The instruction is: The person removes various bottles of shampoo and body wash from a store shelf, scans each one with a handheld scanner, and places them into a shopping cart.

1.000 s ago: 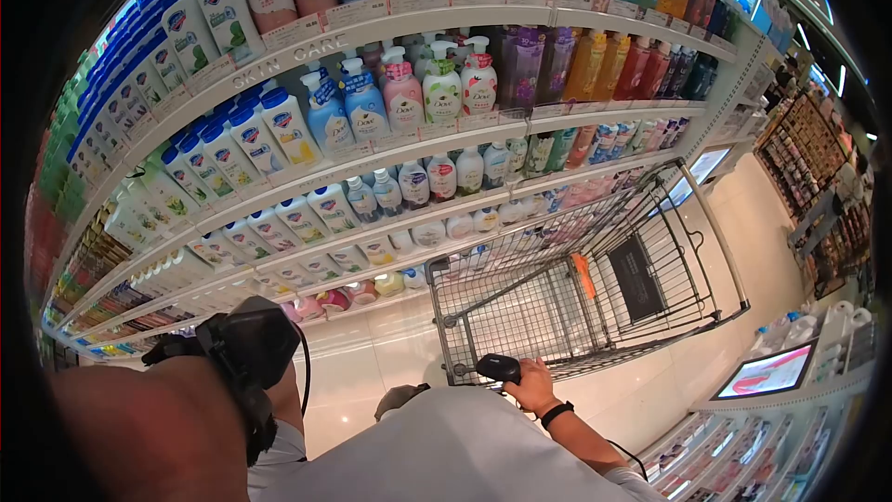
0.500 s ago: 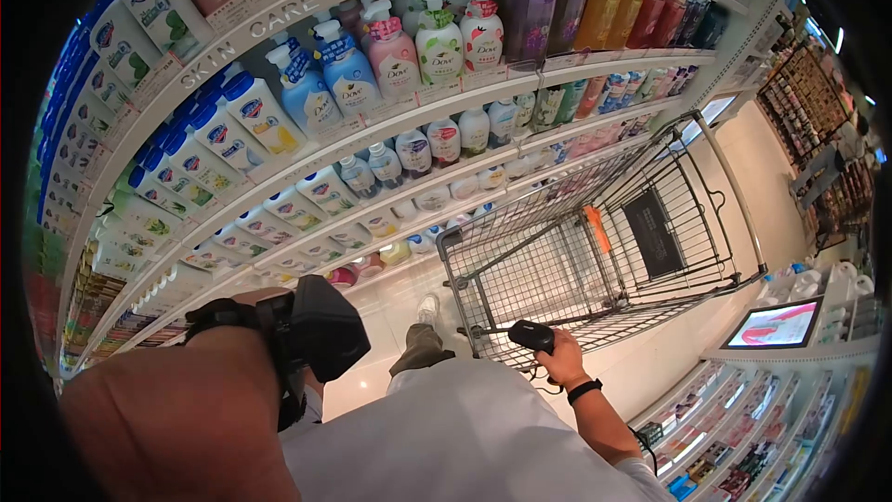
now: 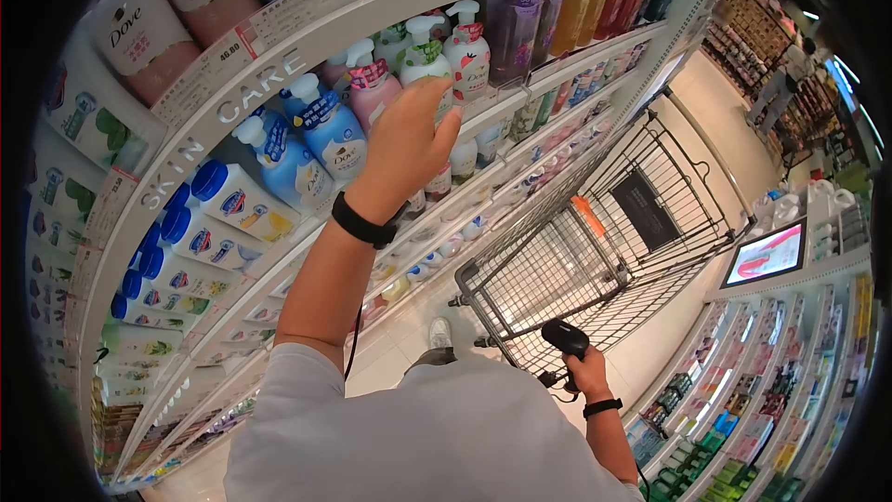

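My left hand [image 3: 409, 139] is stretched out to the shelf in front of the Dove pump bottles. Its thumb and forefinger are apart; the other fingers are mostly hidden behind the hand. Right at its fingers stands a white pump bottle with green print [image 3: 426, 58], partly covered; whether they touch cannot be seen. Beside it are a pink pump bottle [image 3: 370, 88] and a white one with a strawberry picture [image 3: 467, 60]. Low on the right, by the cart's near end, my right hand [image 3: 587, 374] is wrapped round a black handheld device with a rounded head [image 3: 565, 338] and a cable.
A wire shopping cart [image 3: 548, 270] stands alongside the shelf. Blue pump bottles [image 3: 330, 135] and blue-capped bottles [image 3: 242, 204] fill the shelf to the left. At right are a lit screen [image 3: 766, 256] and another shelf of goods. A person [image 3: 782, 84] stands far down the aisle.
My left arm has swung up and forward from low on the left to the pump bottles. The view has moved closer to the shelf. My right hand still holds the black device.
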Demonstrator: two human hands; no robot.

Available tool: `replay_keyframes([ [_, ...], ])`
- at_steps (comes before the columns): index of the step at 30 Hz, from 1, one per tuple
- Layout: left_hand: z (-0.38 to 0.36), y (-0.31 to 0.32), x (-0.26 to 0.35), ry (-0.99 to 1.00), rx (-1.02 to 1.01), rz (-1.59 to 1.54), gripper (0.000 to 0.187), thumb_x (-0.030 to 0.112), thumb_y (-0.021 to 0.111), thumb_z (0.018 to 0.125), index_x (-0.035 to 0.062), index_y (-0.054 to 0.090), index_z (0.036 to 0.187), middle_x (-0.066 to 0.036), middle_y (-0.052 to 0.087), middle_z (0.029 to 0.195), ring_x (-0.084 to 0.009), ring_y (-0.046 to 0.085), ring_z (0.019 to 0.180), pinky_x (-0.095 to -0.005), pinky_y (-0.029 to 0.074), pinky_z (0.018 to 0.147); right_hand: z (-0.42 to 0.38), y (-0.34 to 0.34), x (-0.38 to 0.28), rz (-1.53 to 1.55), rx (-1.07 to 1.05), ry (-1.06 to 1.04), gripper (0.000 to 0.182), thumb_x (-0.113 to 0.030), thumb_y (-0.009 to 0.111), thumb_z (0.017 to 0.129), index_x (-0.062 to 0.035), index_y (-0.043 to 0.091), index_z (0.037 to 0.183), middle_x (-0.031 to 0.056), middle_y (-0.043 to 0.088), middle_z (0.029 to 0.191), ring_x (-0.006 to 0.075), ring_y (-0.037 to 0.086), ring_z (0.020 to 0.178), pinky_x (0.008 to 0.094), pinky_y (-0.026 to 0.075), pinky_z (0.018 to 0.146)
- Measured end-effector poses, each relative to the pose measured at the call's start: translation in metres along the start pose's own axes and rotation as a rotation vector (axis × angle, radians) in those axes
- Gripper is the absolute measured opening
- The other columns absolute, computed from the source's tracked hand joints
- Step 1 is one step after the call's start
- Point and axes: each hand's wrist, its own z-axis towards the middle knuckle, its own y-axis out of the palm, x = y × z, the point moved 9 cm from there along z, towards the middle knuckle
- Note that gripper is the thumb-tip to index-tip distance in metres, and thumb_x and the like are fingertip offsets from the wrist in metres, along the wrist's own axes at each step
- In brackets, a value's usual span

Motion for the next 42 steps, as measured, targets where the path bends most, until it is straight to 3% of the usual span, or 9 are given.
replay_keyframes([
  [3, 0.043, 0.022, 0.012, 0.206, 0.032, 0.140, 0.043, 0.021, 0.064, 0.090, -0.0013, 0.057, 0.127, -0.019, 0.064, 0.119, -0.0388, 0.060, 0.109, -0.0455, 0.046, 0.098, -0.026, 0.001, -0.013, 0.028, 0.063, 0.056, 0.026, -0.016, 0.072, 0.076, 0.0017, 0.070, 0.095, 0.0038, 0.065, 0.072, 0.0120, 0.058, 0.065, 0.0296, 0.046, 0.060],
  [5, 0.077, 0.038, 0.023, 0.343, 0.088, 0.632, 0.049, 0.024, 0.065, 0.088, -0.0001, 0.056, 0.130, -0.020, 0.063, 0.122, -0.0390, 0.058, 0.114, -0.0481, 0.043, 0.101, -0.032, 0.001, -0.008, 0.122, 0.118, 0.019, 0.025, -0.015, 0.071, 0.077, 0.0006, 0.070, 0.096, 0.0019, 0.065, 0.074, 0.0111, 0.058, 0.066, 0.0287, 0.046, 0.060],
  [8, 0.129, 0.066, -0.016, 0.135, -0.081, 0.717, 0.053, 0.023, 0.064, 0.087, -0.0012, 0.053, 0.133, -0.022, 0.062, 0.125, -0.0406, 0.056, 0.120, -0.0497, 0.041, 0.105, -0.045, -0.001, -0.011, 0.187, 0.173, 0.000, 0.023, -0.012, 0.071, 0.077, 0.0001, 0.070, 0.096, 0.0002, 0.064, 0.074, 0.0097, 0.056, 0.066, 0.0273, 0.046, 0.061],
  [14, 0.157, 0.087, -0.041, 0.178, -0.076, 0.937, 0.038, 0.014, 0.059, 0.087, -0.0038, 0.062, 0.121, -0.026, 0.062, 0.124, -0.0414, 0.057, 0.120, -0.0494, 0.042, 0.103, -0.072, -0.022, 0.005, 0.260, 0.247, 0.061, 0.020, -0.011, 0.070, 0.077, -0.0001, 0.070, 0.094, -0.0012, 0.063, 0.073, 0.0086, 0.054, 0.065, 0.0265, 0.044, 0.060],
  [23, 0.154, 0.091, -0.028, 0.058, -0.310, 0.749, 0.032, 0.024, 0.068, 0.087, 0.0055, 0.060, 0.113, -0.022, 0.067, 0.108, -0.0375, 0.062, 0.109, -0.0467, 0.049, 0.092, -0.074, -0.040, 0.026, 0.316, 0.277, 0.055, 0.022, -0.014, 0.070, 0.078, 0.0008, 0.070, 0.094, 0.0000, 0.062, 0.072, 0.0101, 0.054, 0.064, 0.0279, 0.043, 0.059],
  [24, 0.148, 0.086, -0.014, 0.146, -0.214, 0.672, 0.018, 0.012, 0.062, 0.087, 0.0034, 0.062, 0.103, -0.020, 0.066, 0.099, -0.0390, 0.065, 0.099, -0.0465, 0.051, 0.086, -0.070, -0.040, 0.022, 0.298, 0.253, 0.058, 0.022, -0.013, 0.070, 0.078, 0.0008, 0.069, 0.094, 0.0000, 0.062, 0.072, 0.0100, 0.054, 0.064, 0.0280, 0.044, 0.059],
  [36, 0.064, 0.039, 0.116, 0.550, 0.041, 0.406, 0.032, 0.008, 0.063, 0.089, 0.0016, 0.058, 0.120, -0.017, 0.062, 0.101, -0.0352, 0.064, 0.093, -0.0412, 0.053, 0.080, -0.045, -0.040, -0.005, 0.601, 0.123, -0.066, 0.019, -0.009, 0.066, 0.078, 0.0010, 0.069, 0.095, 0.0043, 0.066, 0.078, 0.0135, 0.061, 0.068, 0.0298, 0.050, 0.065],
  [39, 0.051, 0.019, 0.133, 0.404, 0.044, 0.290, 0.036, 0.010, 0.066, 0.088, 0.0009, 0.058, 0.123, -0.017, 0.062, 0.105, -0.0350, 0.064, 0.093, -0.0395, 0.053, 0.081, -0.048, -0.047, -0.034, 0.739, 0.012, -0.109, 0.021, -0.006, 0.062, 0.081, 0.0026, 0.067, 0.100, 0.0061, 0.067, 0.082, 0.0144, 0.063, 0.067, 0.0293, 0.051, 0.064],
  [42, 0.037, 0.029, 0.113, -0.031, -0.261, -0.263, 0.035, 0.015, 0.065, 0.094, -0.0005, 0.060, 0.125, -0.008, 0.063, 0.105, -0.0140, 0.063, 0.089, -0.0280, 0.052, 0.077, -0.051, -0.056, -0.063, 0.735, -0.045, -0.077, 0.021, -0.009, 0.065, 0.081, -0.0007, 0.067, 0.100, 0.0024, 0.065, 0.082, 0.0109, 0.059, 0.070, 0.0267, 0.049, 0.066],
])
